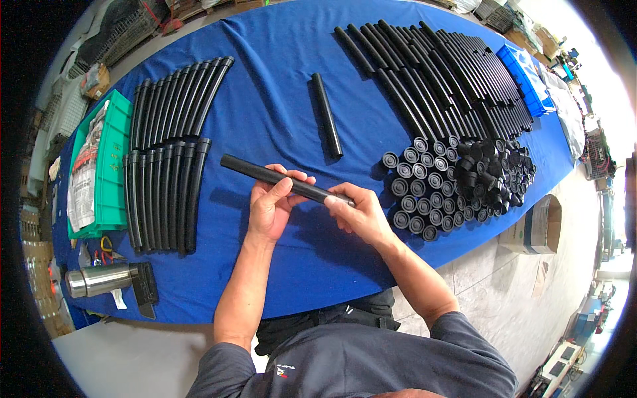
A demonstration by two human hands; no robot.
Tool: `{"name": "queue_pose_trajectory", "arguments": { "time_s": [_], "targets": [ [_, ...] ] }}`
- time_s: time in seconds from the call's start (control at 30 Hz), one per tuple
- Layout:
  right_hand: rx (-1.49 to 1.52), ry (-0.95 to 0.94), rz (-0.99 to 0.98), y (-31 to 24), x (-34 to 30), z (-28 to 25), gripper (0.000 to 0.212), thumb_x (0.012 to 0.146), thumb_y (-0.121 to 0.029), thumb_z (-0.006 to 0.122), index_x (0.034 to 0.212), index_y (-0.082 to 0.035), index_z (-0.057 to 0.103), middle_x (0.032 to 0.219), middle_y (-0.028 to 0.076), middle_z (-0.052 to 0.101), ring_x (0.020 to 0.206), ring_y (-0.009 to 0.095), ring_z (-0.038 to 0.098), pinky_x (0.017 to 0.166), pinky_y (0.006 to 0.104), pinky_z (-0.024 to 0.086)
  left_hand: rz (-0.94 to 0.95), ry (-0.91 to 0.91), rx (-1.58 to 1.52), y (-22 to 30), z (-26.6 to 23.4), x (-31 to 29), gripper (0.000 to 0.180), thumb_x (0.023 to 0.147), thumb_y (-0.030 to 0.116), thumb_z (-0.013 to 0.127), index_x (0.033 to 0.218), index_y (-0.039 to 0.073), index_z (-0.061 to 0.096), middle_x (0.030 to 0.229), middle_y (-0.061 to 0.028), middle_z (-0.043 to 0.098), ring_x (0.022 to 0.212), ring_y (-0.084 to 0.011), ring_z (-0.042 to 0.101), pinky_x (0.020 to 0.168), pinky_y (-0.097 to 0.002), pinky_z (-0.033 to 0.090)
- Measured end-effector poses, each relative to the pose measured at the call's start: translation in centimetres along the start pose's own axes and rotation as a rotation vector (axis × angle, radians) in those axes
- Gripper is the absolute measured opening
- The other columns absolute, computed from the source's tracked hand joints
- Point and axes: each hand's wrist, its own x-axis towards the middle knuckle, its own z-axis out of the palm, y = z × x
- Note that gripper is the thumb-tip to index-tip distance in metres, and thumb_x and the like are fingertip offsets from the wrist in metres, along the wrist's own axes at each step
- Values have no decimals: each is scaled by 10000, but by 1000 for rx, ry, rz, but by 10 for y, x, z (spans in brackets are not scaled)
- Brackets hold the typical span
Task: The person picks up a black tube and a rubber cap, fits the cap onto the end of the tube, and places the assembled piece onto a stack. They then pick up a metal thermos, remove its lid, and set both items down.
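Black tube [279, 178] sits in my grasp above the blue-covered surface [279, 113], my left hand [271, 205] with fingers clenched round its middle and my right hand [358, 215] with fingers pinching its near end. On that surface I see rows of finished tubes [166, 152] left, a lone tube [327, 114], a heap of bare tubes [444, 79], stacked black end caps [451, 186], a green tray [106, 166] and a steel flask [99, 280]; beyond the edge, pale floor tiles [491, 292] and a cardboard box [539, 225].

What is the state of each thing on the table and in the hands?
Black tube: held above the table, tilted.
Left hand: gripping the tube.
Right hand: pinching the tube's end.
Single tube: lying alone, untouched.
Tubes on the left: laid in two neat rows.
Caps: standing grouped.
Green bin: open.
Steel flask: lying on its side.
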Motion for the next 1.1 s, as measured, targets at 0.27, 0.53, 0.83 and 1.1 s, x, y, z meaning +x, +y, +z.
{"name": "queue_pose_trajectory", "arguments": {
  "time_s": [0.27,0.53,0.83,1.1],
  "targets": [
    [-549,268,-783,21,9,7,381,827,-178,764,1136,-10,616,829,146,624,714,322,641,627,391,512,-37,64,-58,3,9,1,219,913,43,639,1104,68,535,1061,-225,672,1040,-373,668,839,-455,620],
    [-2,4,-17,1,0,2,380,825,-186,759,1132,-8,624,879,160,624,719,338,637,609,383,511,-52,8,-53,3,1,2,225,907,38,648,1099,65,534,1079,-240,665,1051,-387,661,839,-465,620],
    [-373,189,-538,9,3,7,393,867,-225,740,1163,4,619,773,97,646,615,142,618,514,294,491,-51,-8,-94,3,-6,2,220,927,42,612,1132,61,535,1114,-228,659,1090,-389,644,891,-490,591],
    [-575,243,-717,12,4,6,403,812,-180,774,1141,-4,623,852,158,622,734,307,646,648,382,509,-37,-20,-69,1,-5,3,217,926,38,609,1131,62,543,1108,-230,660,1090,-394,643,897,-497,587]
  ]
}}
